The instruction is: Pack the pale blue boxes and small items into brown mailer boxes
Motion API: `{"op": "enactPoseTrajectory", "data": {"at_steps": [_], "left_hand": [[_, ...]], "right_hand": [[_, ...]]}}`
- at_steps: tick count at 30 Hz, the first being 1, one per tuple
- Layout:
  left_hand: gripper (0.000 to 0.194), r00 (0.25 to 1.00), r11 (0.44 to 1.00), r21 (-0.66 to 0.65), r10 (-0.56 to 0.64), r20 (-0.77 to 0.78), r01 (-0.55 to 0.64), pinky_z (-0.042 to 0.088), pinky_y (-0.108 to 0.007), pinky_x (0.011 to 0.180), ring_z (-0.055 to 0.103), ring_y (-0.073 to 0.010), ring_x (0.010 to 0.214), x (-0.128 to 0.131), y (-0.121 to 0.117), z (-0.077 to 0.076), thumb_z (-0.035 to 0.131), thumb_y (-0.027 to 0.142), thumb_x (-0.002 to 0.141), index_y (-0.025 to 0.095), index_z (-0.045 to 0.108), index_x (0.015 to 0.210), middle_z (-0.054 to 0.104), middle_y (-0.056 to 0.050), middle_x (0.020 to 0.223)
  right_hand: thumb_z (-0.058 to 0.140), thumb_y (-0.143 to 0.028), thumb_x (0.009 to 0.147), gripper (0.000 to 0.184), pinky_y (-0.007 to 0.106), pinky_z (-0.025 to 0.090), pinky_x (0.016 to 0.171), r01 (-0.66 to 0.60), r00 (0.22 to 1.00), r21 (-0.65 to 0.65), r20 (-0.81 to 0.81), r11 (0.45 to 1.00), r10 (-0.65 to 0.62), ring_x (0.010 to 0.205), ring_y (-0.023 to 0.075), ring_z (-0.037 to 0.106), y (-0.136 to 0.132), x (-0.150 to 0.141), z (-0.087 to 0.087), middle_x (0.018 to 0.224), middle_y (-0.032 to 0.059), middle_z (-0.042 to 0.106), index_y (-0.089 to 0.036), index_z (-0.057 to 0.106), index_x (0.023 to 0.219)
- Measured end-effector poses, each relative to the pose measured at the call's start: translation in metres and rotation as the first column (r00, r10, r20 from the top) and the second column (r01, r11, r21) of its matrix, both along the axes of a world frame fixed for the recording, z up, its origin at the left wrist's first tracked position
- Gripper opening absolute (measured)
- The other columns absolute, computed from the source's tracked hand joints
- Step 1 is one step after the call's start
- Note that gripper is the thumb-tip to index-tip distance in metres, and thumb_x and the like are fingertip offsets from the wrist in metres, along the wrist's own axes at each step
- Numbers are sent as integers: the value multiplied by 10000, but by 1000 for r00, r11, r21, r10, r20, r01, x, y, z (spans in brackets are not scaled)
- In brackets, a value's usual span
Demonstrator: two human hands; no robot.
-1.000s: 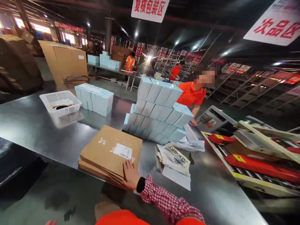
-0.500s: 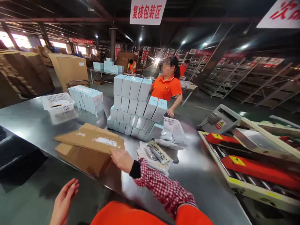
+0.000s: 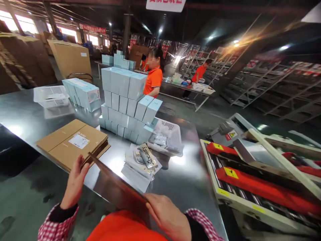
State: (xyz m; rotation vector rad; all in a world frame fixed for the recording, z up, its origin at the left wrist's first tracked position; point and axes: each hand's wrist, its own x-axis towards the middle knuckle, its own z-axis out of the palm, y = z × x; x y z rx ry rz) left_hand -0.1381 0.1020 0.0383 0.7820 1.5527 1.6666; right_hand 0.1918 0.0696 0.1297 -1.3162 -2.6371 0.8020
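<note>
A flat cardboard carton [image 3: 120, 185], tilted and blurred, is held in front of my body. The fingers of my right hand [image 3: 167, 212] are closed around its near right edge. My left hand [image 3: 76, 182] is raised at the carton's far left end with fingers apart; whether it touches the cardboard I cannot tell. Just beyond it lies a stack of flattened cartons [image 3: 62, 137] with a white label on top. Several printed plastic packets [image 3: 142, 160] lie on the metal table [image 3: 180, 180], to the right of that stack.
Light-blue boxes [image 3: 122, 103] are piled in rows at the table's far side. A white basket [image 3: 168, 134] with packets stands beside them; another basket [image 3: 51, 95] is at the left. A roller conveyor machine [image 3: 240, 174] stands right. A co-worker [image 3: 152, 80] is behind the pile.
My right hand has drawn one carton off the stack toward my body. My left hand has risen toward the stack. The co-worker has turned and shifted left, and the view has moved.
</note>
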Motion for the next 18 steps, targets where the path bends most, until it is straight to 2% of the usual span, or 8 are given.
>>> {"op": "enactPoseTrajectory", "data": {"at_steps": [2, 4, 6, 9, 11, 14, 16, 18], "left_hand": [[729, 998, 998, 8, -57, -24, 57, 336, -459, 1156, 399, -316, 1384, 13, 16, 6, 720, 508, 768, 229, 470, 1394, 489, -117, 1451], [802, 994, 995, 19, -100, -38, 101, 301, -477, 1169, 394, -326, 1382, 24, 30, 8, 727, 509, 759, 212, 407, 1431, 470, -131, 1457], [843, 987, 987, 31, -155, -33, 156, 291, -477, 1172, 397, -322, 1379, 27, 40, 9, 723, 514, 760, 219, 350, 1456, 458, -125, 1461], [852, 967, 966, 26, -257, -5, 257, 313, -453, 1161, 385, -321, 1388, 16, 50, 11, 723, 520, 744, 233, 339, 1448, 430, -116, 1483], [883, 958, 958, 7, -288, 8, 287, 324, -467, 1153, 374, -354, 1389, 2, 51, 15, 749, 524, 691, 199, 371, 1419, 423, -140, 1483], [919, 923, 924, -22, -382, -44, 381, 325, -472, 1148, 373, -384, 1382, -19, 43, 27, 791, 486, 612, 135, 426, 1378, 466, -165, 1451], [882, 849, 856, -55, -517, -107, 514, 367, -449, 1124, 382, -376, 1381, -29, 32, 34, 779, 464, 621, 130, 459, 1372, 491, -151, 1445], [836, 766, 782, -106, -624, -157, 615, 438, -428, 1070, 391, -373, 1380, -35, 21, 37, 757, 467, 651, 159, 479, 1378, 485, -130, 1464]], "right_hand": [[296, -367, 1004, 420, 364, 525, 867, -46, 992, -125, -120, 991, 31, 958, 234, 669, -1, -3, -12, 1045, 125, 704, -156, 627, 1152], [322, -481, 990, 500, 383, 483, 968, -97, 955, -277, -296, 956, 11, 1104, 243, 620, 5, -2, -22, 1211, 138, 657, -163, 588, 1271], [390, -599, 938, 604, 412, 439, 1034, -80, 911, -463, -394, 883, -124, 1196, 263, 572, 14, 4, -31, 1320, 135, 606, -171, 572, 1324], [561, -674, 813, 684, 456, 385, 1085, 87, 815, -665, -381, 742, -437, 1235, 293, 545, 29, 13, -39, 1344, 109, 600, -182, 626, 1283], [649, -648, 754, 655, 478, 361, 1102, 170, 736, -694, -383, 699, -559, 1226, 301, 549, 37, 10, -38, 1319, 92, 622, -189, 673, 1221], [671, -594, 760, 595, 496, 363, 1102, 269, 626, -636, -455, 723, -633, 1213, 298, 555, 46, -12, -33, 1298, 91, 637, -187, 688, 1193], [625, -569, 808, 561, 485, 378, 1100, 339, 559, -563, -524, 754, -642, 1217, 284, 555, 50, -34, -32, 1317, 92, 626, -193, 668, 1221], [572, -539, 854, 515, 467, 382, 1106, 383, 540, -487, -572, 785, -618, 1225, 265, 555, 56, -53, -35, 1340, 82, 612, -207, 656, 1238]]}}
